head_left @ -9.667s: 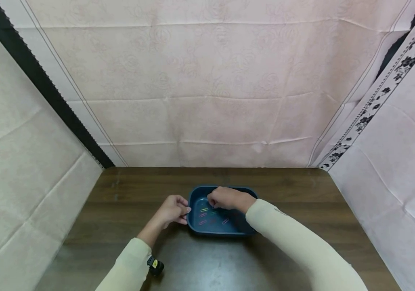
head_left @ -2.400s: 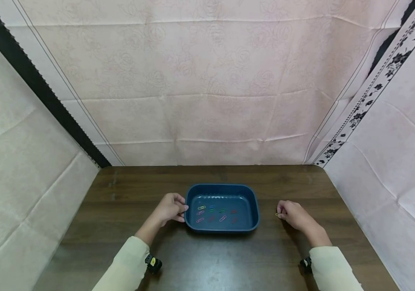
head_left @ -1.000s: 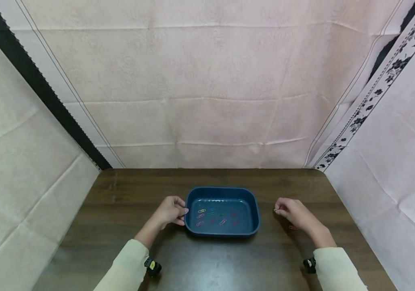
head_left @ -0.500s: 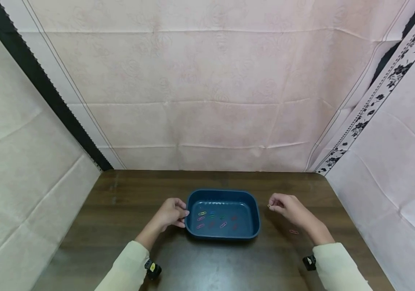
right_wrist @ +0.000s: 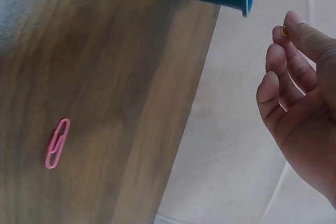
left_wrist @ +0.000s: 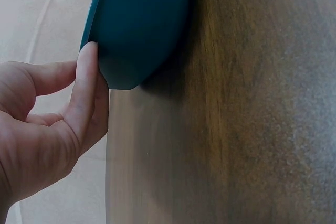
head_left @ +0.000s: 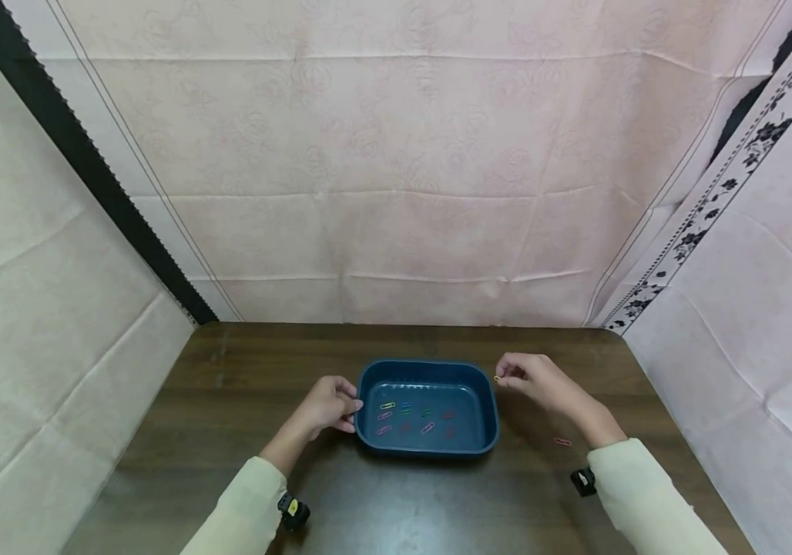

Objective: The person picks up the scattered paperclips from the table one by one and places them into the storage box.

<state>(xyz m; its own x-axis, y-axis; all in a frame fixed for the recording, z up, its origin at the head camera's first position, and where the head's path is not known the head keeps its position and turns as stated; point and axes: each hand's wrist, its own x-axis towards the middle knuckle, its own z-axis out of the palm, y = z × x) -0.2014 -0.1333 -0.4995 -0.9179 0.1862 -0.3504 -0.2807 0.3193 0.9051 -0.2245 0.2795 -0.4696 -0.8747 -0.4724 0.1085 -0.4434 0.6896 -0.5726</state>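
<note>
A dark blue rectangular tray (head_left: 465,445) sits on the wooden table, with several coloured paper clips spread over its floor. Among them are a yellow paper clip (head_left: 387,405) and a pink paper clip (head_left: 427,428). My left hand (head_left: 327,405) pinches the tray's left rim; its thumb and finger meet the edge in the left wrist view. Between thumb and index finger, my right hand (head_left: 538,379) holds a small yellow paper clip (right_wrist: 284,31), mostly covered by the fingertips. That hand is raised just beyond the tray's right rim. A pink paper clip (right_wrist: 58,143) lies on the table below the right wrist.
The brown wooden table (head_left: 229,439) reaches back to a pale cloth backdrop (head_left: 396,193). Cloth panels also stand at the left (head_left: 56,308) and right (head_left: 750,308). Each wrist wears a small black camera.
Earlier my right hand was inside the tray, then went out to the table at the right. Holding the yellow paper clip, it has since moved left and away toward the tray, uncovering the pink clip.
</note>
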